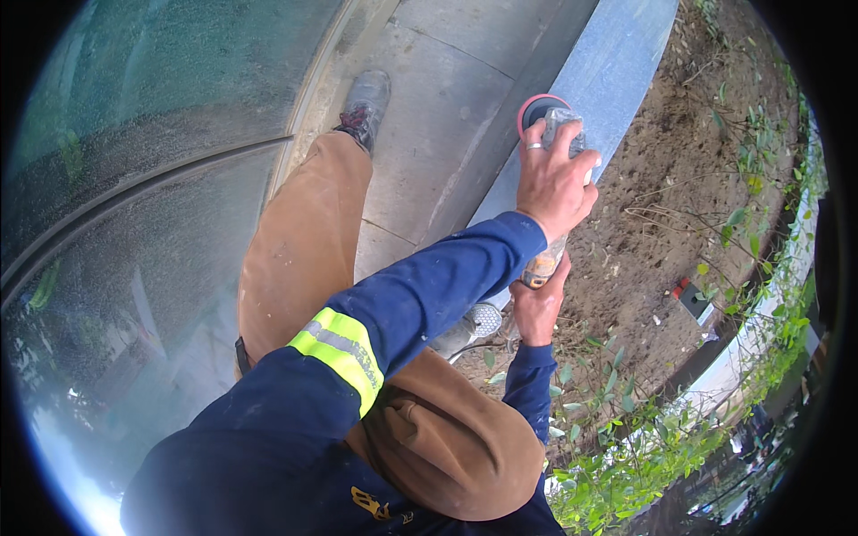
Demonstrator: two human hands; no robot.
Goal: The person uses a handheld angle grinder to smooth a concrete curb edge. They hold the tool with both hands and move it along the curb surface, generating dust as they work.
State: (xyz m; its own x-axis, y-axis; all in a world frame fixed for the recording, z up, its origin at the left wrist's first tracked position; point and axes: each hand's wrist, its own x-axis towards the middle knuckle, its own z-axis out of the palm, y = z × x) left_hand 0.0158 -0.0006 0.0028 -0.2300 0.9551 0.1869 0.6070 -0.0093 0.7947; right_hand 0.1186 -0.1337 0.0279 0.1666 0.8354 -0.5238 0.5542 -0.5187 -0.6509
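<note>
A hand-held angle polisher (542, 265) with a yellow-and-dark body rests against a long grey-blue stone coping (617, 62). Its round pad (540, 109), black with a red rim, lies at the far end of the tool on the stone's surface. My left hand (556, 183), with a ring on one finger, is wrapped over the tool's head, which looks covered in crinkled clear plastic. Behind it, nearer my body, my right hand (539, 308) grips the rear of the body; part of that grip is hidden by my left hand and sleeve.
Dusty glass panels (152, 205) curve along my left. My boot (366, 103) stands on the paved strip (438, 98) beside them; another shoe (478, 322) is by the coping. To the right lie bare soil (626, 259), leafy plants (626, 447) and a red-and-black object (693, 299).
</note>
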